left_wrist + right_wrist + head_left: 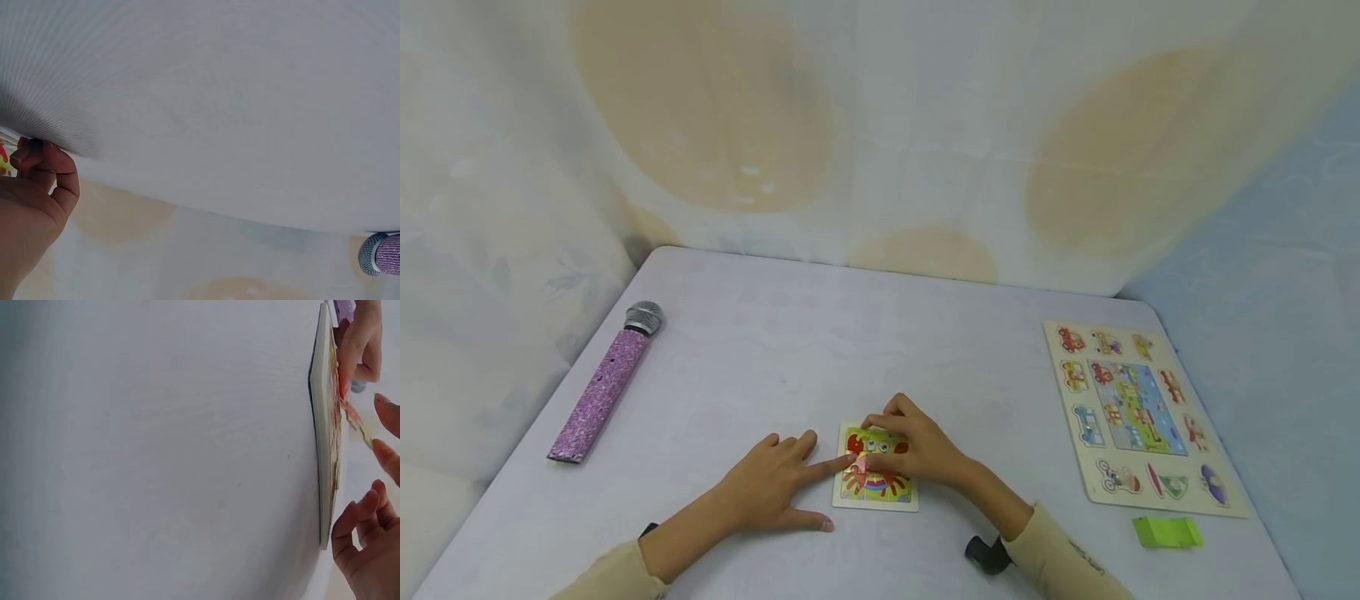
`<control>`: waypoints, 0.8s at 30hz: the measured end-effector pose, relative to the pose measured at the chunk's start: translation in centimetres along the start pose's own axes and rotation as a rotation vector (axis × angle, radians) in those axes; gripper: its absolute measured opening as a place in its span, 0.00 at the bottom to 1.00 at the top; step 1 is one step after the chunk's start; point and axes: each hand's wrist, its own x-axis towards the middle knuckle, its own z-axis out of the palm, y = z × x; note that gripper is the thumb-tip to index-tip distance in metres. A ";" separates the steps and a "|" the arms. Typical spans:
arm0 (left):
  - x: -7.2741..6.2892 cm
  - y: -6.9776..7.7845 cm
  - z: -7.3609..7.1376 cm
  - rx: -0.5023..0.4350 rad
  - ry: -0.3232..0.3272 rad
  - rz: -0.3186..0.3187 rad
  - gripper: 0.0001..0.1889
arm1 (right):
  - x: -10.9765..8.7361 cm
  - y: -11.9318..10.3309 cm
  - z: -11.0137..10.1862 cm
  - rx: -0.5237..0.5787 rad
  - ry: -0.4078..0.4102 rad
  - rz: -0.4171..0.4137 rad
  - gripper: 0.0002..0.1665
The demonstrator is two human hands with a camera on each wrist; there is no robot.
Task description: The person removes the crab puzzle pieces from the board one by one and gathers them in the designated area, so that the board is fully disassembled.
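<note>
A small wooden crab jigsaw puzzle [876, 505] in a pale square tray lies near the front middle of the table. My left hand [767, 483] reaches in from the left, index finger straight, its tip on the puzzle's pink left part. The right hand [921, 446] is over the puzzle, with thumb and finger bent down onto it. In the right wrist view a thin puzzle piece [357, 419] stands tilted above the tray, one end by the left index fingertip and the other at the right fingertips. The right hand partly covers the crab's right side.
A pink glittery microphone [606, 387] lies along the left side of the table. On the right rests a large wooden vehicle puzzle board [1078, 421], with a bright green block [1168, 532] in front of it. Patterned cloth [917, 125] hangs behind the table.
</note>
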 end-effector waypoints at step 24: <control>1.6 -1.4 -0.2 -0.051 -0.016 -0.129 0.56 | 0.0 0.0 0.8 -0.298 0.102 -0.011 0.33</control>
